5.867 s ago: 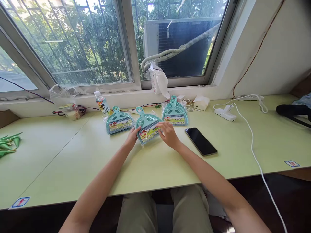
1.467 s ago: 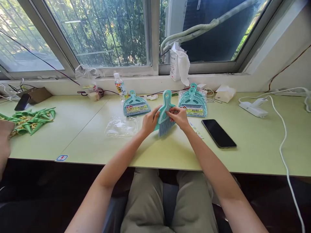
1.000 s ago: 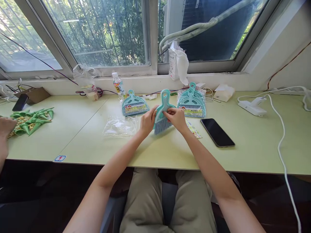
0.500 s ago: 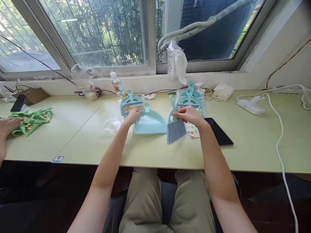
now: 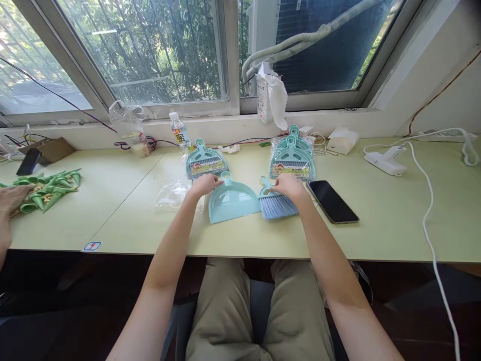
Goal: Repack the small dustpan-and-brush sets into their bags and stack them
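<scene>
A pale teal dustpan [image 5: 235, 201] lies on the table in front of me, its ring handle pointing away. My left hand [image 5: 205, 185] is closed at that handle, gripping its left edge. To the right, a small hand broom [image 5: 278, 206] with blue-grey bristles rests beside the dustpan. My right hand [image 5: 288, 186] pinches the broom near its handle and covers part of it. Behind my hands lie wrapped dustpan-and-broom sets, one at left [image 5: 206, 159] and a stack at right [image 5: 293, 156].
A black phone [image 5: 333, 201] lies right of the broom. Clear plastic wrapping [image 5: 173, 194] is near my left forearm. A bottle [image 5: 180, 131] and a tissue pack [image 5: 267, 98] stand at the window. At far left, another person's hand [image 5: 13, 198] touches green wrapped cones [image 5: 52, 189].
The dustpan has tipped down and come nearer to me. The broom has turned and lowered onto the table, its bristles now beside the dustpan. Both hands keep their hold.
</scene>
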`<state>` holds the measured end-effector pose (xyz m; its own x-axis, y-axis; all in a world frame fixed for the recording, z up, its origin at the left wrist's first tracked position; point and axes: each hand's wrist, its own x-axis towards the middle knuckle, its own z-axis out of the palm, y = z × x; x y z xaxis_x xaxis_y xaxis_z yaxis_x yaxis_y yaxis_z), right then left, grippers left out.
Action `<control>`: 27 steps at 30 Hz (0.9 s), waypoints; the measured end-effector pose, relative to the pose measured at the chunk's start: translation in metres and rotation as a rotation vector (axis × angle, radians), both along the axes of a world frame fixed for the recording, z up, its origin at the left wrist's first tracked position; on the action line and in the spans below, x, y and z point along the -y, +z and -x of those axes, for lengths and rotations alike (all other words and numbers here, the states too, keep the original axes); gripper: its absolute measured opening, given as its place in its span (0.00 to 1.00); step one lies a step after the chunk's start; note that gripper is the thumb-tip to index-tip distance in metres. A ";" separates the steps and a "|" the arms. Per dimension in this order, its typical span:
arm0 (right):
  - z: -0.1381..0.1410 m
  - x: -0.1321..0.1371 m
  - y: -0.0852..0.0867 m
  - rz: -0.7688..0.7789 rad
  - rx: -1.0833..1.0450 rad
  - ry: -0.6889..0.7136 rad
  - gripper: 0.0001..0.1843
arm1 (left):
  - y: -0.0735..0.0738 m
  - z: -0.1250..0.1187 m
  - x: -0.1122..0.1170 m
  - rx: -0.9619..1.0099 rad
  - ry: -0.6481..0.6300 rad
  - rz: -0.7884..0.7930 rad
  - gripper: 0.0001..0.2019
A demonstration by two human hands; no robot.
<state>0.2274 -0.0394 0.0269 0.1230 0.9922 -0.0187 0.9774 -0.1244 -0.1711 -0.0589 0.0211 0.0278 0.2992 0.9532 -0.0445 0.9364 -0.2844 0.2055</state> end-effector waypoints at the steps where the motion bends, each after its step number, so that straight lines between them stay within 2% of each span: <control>1: 0.001 0.000 0.000 0.000 0.000 -0.010 0.20 | -0.001 0.000 -0.001 0.008 -0.008 0.006 0.20; 5: 0.003 -0.001 -0.003 0.035 -0.010 -0.014 0.25 | -0.003 0.003 -0.005 0.003 -0.022 0.035 0.18; 10: 0.002 -0.003 -0.008 0.073 0.001 0.002 0.20 | -0.003 0.010 -0.008 0.020 -0.038 0.043 0.12; 15: 0.002 -0.001 -0.006 0.052 -0.030 -0.018 0.20 | -0.001 0.012 -0.006 0.079 0.005 0.036 0.19; 18: 0.003 0.000 -0.002 -0.029 -0.044 -0.082 0.19 | 0.001 0.011 -0.005 0.101 0.043 -0.022 0.22; 21: 0.003 0.000 0.000 -0.095 -0.040 -0.134 0.19 | 0.002 0.010 -0.003 0.109 0.079 -0.115 0.20; 27: 0.003 0.000 -0.001 -0.089 -0.035 -0.136 0.19 | 0.004 0.008 0.000 0.112 0.118 -0.168 0.18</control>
<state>0.2246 -0.0389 0.0255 0.2570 0.9644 0.0621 0.9458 -0.2378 -0.2213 -0.0666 0.0213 0.0315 0.1792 0.9730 0.1452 0.9394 -0.2131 0.2686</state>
